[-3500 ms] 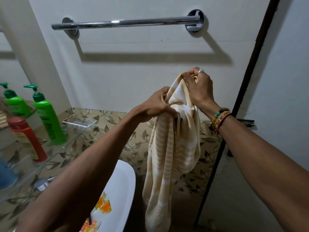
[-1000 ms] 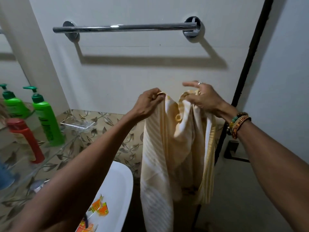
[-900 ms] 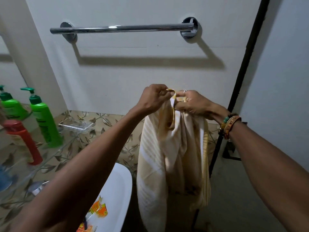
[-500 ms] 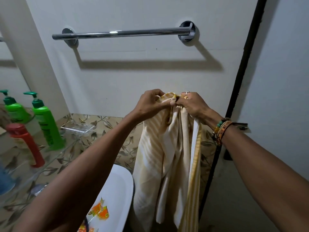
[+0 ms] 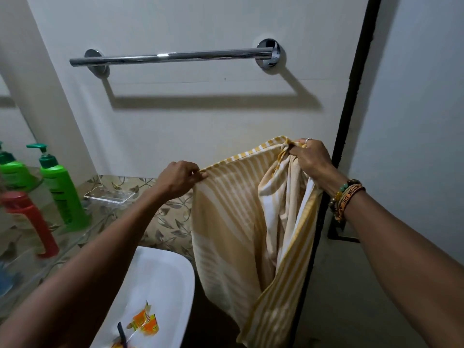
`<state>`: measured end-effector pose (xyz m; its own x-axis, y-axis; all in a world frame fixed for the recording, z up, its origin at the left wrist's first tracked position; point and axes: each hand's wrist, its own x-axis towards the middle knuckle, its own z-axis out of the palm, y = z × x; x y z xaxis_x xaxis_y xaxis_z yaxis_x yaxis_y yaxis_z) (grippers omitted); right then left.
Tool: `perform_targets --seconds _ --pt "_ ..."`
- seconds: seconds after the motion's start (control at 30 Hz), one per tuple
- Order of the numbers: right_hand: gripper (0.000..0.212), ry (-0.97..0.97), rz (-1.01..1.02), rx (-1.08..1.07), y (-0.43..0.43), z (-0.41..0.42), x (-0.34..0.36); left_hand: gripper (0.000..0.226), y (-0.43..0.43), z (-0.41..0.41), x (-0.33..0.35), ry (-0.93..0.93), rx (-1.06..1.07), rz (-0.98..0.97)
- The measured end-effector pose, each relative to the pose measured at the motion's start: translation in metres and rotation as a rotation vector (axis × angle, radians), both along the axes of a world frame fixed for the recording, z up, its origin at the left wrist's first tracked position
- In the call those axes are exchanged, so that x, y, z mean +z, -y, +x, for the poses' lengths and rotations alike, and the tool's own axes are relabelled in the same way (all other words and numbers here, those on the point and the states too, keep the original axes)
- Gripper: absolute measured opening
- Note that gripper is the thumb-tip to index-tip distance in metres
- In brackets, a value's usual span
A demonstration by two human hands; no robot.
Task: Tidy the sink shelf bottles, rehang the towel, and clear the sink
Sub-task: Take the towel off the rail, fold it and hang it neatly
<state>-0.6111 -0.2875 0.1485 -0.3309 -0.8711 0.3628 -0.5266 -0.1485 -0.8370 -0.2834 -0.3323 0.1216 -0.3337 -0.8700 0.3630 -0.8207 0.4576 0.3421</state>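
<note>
A yellow-and-white striped towel (image 5: 226,222) hangs between my hands, below the chrome towel bar (image 5: 170,56) on the white wall. My left hand (image 5: 178,177) pinches its top edge at the left corner. My right hand (image 5: 311,156), higher and to the right, grips a bunched part of the same edge. The top edge is stretched taut between them. On the glass shelf (image 5: 82,237) at left stand a green pump bottle (image 5: 60,189) and a red bottle (image 5: 32,222). The white sink (image 5: 160,285) below holds orange wrappers (image 5: 145,322) and a dark thin object (image 5: 123,332).
A clear soap dish (image 5: 110,197) rests at the shelf's far end. A mirror at far left reflects a second green bottle (image 5: 12,169). A black door frame (image 5: 351,121) runs down the right, with a black latch (image 5: 341,232) behind my right wrist.
My hands were together at the towel's top half a second ago. They have drawn apart, the left going left and down, spreading the top edge open.
</note>
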Motion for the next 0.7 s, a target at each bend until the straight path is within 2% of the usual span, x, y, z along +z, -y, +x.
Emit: perform_targets --seconds 0.1,0.23,0.37,0.47,0.53,0.57,0.67,0.7 --pt "0.025 -0.042 0.038 0.045 -0.004 -0.002 0.002 0.040 -0.007 -0.012 0.007 -0.133 -0.052 -0.093" --pt "0.035 -0.053 -0.007 0.134 -0.010 0.011 0.012 0.032 -0.016 -0.040 0.016 -0.474 -0.082 -0.071" --pt "0.023 -0.143 -0.037 0.349 -0.017 0.040 0.022 0.022 -0.030 -0.075 0.037 -0.397 -0.218 -0.144" --pt "0.048 -0.134 0.008 0.523 -0.018 0.058 0.023 0.023 -0.034 -0.097 0.051 -0.367 -0.257 -0.133" --pt "0.059 -0.107 0.010 0.545 -0.019 0.060 0.023 0.023 -0.034 -0.098 0.058 -0.405 -0.255 -0.106" --pt "0.055 -0.088 0.011 0.562 -0.020 0.058 0.022 0.023 -0.034 -0.096 0.061 -0.425 -0.251 -0.092" --pt "0.018 -0.072 0.042 0.621 -0.023 0.053 0.018 0.023 -0.036 -0.095 0.061 -0.455 -0.198 -0.109" --pt "0.014 -0.064 0.046 0.611 -0.023 0.054 0.015 0.023 -0.038 -0.097 0.060 -0.470 -0.177 -0.124"
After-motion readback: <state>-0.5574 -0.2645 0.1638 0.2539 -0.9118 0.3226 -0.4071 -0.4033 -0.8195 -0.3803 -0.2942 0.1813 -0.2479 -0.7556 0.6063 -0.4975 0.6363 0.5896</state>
